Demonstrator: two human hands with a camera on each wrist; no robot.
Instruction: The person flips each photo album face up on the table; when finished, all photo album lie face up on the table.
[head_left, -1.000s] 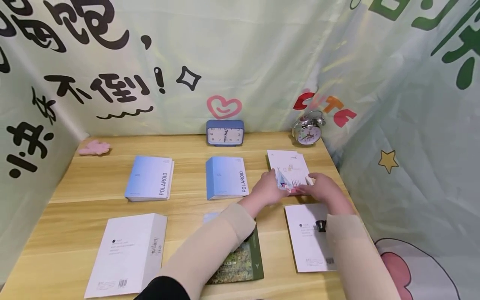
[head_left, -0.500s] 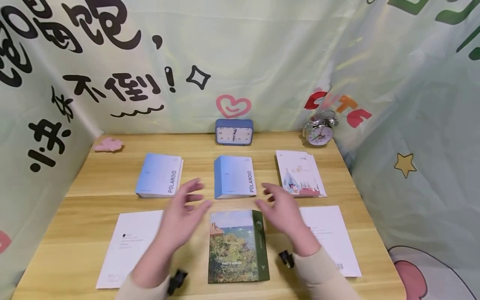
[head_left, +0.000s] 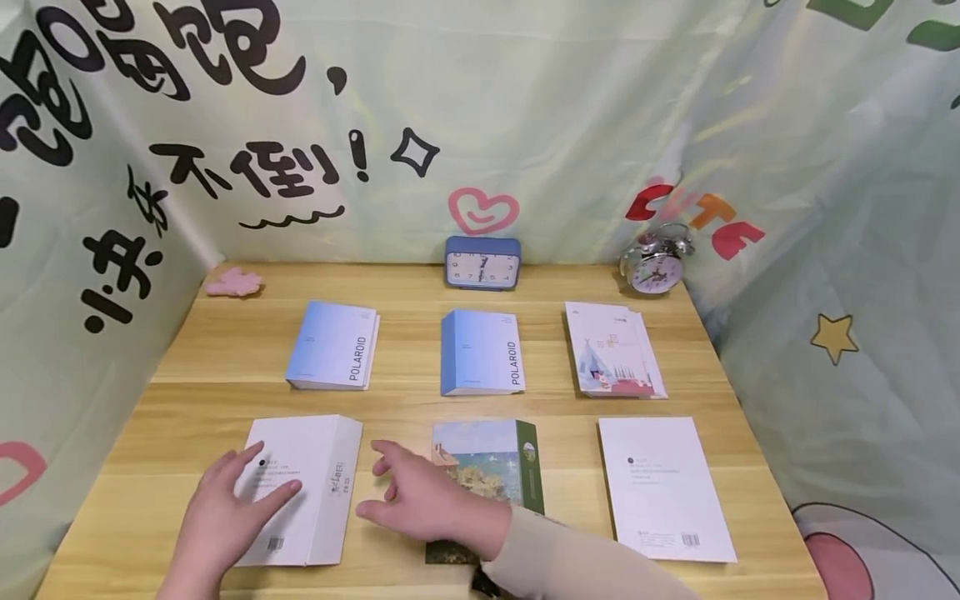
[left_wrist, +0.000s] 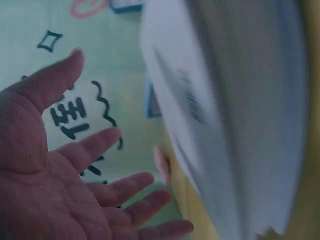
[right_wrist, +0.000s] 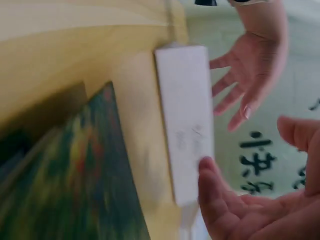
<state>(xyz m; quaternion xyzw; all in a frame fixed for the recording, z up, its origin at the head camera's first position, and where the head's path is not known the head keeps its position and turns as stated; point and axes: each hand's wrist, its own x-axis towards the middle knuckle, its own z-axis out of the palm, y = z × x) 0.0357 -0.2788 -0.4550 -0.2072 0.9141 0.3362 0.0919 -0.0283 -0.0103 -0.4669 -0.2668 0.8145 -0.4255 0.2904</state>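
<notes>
A thick white book (head_left: 336, 500) with a barcode lies at the front left, its spine to the right. My left hand (head_left: 225, 518) hovers over its left side, fingers spread; the left wrist view shows the palm bare beside the book's pages (left_wrist: 260, 115). Just right of the spine is my right hand (head_left: 427, 500), fingers loosely bent and holding nothing. Its forearm passes over a photo album (head_left: 480, 454) with a painted landscape cover and hides part of it. In the right wrist view both hands flank the white spine (right_wrist: 185, 115).
Behind are two blue POLAROID albums (head_left: 333, 346) and a stack of white illustrated booklets (head_left: 611, 350). Another white book (head_left: 663, 492) lies front right. A blue clock (head_left: 482, 263), a silver alarm clock (head_left: 654, 265) and a pink object (head_left: 234, 282) line the table's back edge.
Both hands have left the illustrated booklets at the right and moved left and forward to the front-left white book. The head view has shifted slightly left.
</notes>
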